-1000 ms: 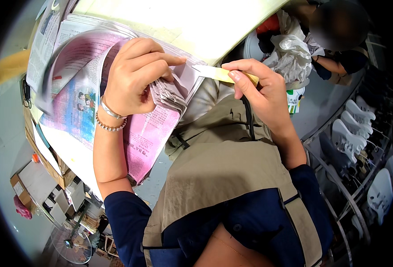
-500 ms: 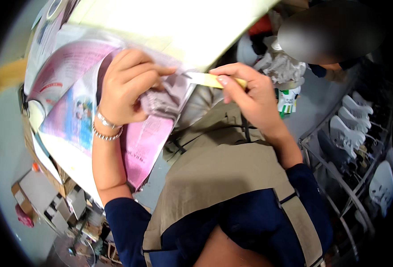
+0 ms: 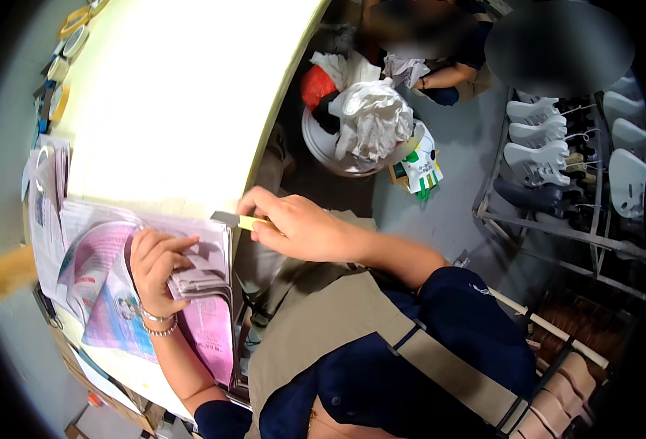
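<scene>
Folded sheets of pink and white newspaper (image 3: 209, 311) lie in a stack at the table's near edge. My left hand (image 3: 158, 263) is closed on the folded-over layers, its fingers bent across the fold and the thumb hidden. A yellow utility knife (image 3: 248, 222) is gripped in my right hand (image 3: 283, 219), between thumb and fingers. Its blade is out, pointing left at the upper right corner of the newspaper stack. Whether the blade touches paper cannot be made out. More newspaper sheets curl up to the left of my left hand.
Rolls of tape (image 3: 59, 102) line the far left edge of the bright table (image 3: 169, 110). Right of the table stands a bin (image 3: 319, 150) heaped with crumpled paper. A rack (image 3: 557, 238) holds white guitar bodies (image 3: 539, 164). Another person's arm (image 3: 447, 77) shows behind the bin.
The whole view has swung, bringing the bin and rack further into sight. My right hand has brought the knife to the stack's corner. My left hand still holds the folded newspaper.
</scene>
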`<action>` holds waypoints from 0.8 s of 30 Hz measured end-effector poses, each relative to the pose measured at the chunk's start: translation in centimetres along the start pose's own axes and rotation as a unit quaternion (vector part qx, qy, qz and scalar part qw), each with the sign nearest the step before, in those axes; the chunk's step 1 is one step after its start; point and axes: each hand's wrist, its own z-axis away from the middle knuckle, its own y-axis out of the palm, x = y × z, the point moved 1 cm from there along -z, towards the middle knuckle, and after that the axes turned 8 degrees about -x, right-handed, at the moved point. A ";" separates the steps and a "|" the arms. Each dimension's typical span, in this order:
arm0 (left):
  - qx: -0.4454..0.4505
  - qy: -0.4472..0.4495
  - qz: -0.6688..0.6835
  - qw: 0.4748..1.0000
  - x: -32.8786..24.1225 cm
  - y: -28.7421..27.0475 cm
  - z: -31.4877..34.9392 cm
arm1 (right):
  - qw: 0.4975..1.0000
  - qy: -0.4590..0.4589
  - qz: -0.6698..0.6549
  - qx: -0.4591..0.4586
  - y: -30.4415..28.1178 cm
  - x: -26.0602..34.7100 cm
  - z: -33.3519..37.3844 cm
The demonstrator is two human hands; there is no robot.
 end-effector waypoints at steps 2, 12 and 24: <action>-0.007 -0.004 0.006 1.000 0.5 0.1 0.7 | 0.992 -0.086 -0.038 -0.085 0.8 0.1 -0.7; -0.013 -0.009 -0.005 1.000 -0.1 -0.2 0.6 | 0.960 -0.212 0.104 -0.148 6.6 0.6 -1.6; -0.020 -0.011 0.009 1.000 0.2 0.1 0.8 | 0.960 -0.187 0.102 -0.181 6.2 0.5 -2.0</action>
